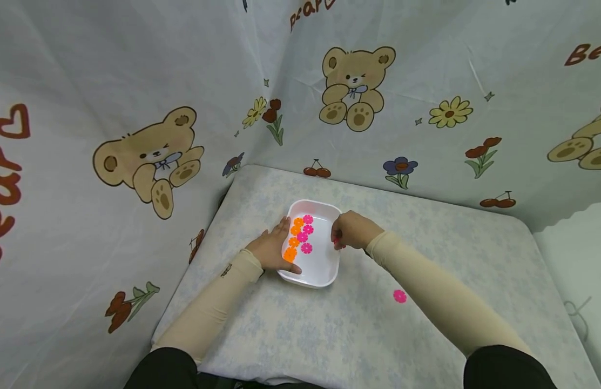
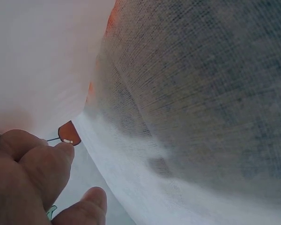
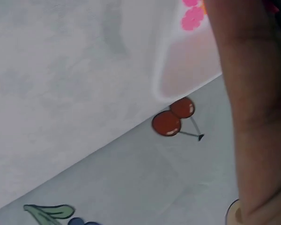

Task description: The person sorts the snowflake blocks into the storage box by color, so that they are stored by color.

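A white plastic tray point(image 1: 324, 270) holds a column of orange flower-shaped pieces point(image 1: 290, 254) and a column of pink ones point(image 1: 306, 248) in its left half. Spread along the tray's left side, my left hand point(image 1: 271, 249) rests on it, with the thumb over the near-left part and the fingertips at the left rim. My right hand point(image 1: 355, 231) is at the right rim, fingers curled down, pinching a pink flower piece point(image 1: 340, 245) that is mostly hidden by the fingers. In the right wrist view, the side of the right hand point(image 3: 255, 108) covers much of the tray.
A single pink flower piece point(image 1: 399, 296) lies on the table to the right, close to my right forearm. The table has a pale mottled cloth point(image 1: 368, 335). Behind and to the left hangs a curtain point(image 1: 290, 140) printed with bears, flowers and cherries.
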Demonstrator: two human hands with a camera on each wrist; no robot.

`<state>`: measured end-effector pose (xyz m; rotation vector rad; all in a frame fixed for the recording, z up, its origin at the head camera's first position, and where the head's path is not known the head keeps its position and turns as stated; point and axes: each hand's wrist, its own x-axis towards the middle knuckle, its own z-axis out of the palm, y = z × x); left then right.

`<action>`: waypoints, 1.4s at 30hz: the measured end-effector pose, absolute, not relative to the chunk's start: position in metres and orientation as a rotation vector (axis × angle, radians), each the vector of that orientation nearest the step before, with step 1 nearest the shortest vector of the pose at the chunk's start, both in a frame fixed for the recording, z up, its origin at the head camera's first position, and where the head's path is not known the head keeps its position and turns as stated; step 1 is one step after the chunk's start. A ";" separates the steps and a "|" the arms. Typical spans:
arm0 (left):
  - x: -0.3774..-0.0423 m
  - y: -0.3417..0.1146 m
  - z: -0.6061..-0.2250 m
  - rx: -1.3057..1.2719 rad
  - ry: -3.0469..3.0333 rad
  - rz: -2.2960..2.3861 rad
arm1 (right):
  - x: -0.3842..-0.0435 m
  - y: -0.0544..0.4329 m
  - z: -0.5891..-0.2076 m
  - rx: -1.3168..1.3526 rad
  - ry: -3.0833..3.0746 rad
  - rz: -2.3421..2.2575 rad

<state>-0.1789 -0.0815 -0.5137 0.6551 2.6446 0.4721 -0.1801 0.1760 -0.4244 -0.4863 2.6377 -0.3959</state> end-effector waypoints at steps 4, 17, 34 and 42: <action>-0.177 -0.083 -0.512 0.648 2.642 0.464 | -0.186 0.149 -0.427 -0.559 2.609 -0.377; -0.172 -0.083 -0.507 0.721 2.640 0.522 | -0.205 0.102 -0.462 -0.625 2.530 -0.320; -0.179 -0.083 -0.511 0.773 2.654 0.472 | -0.202 0.096 -0.493 -0.639 2.609 -0.229; -0.177 -0.089 -0.509 0.760 2.651 0.481 | -0.203 0.091 -0.494 -0.690 2.603 -0.262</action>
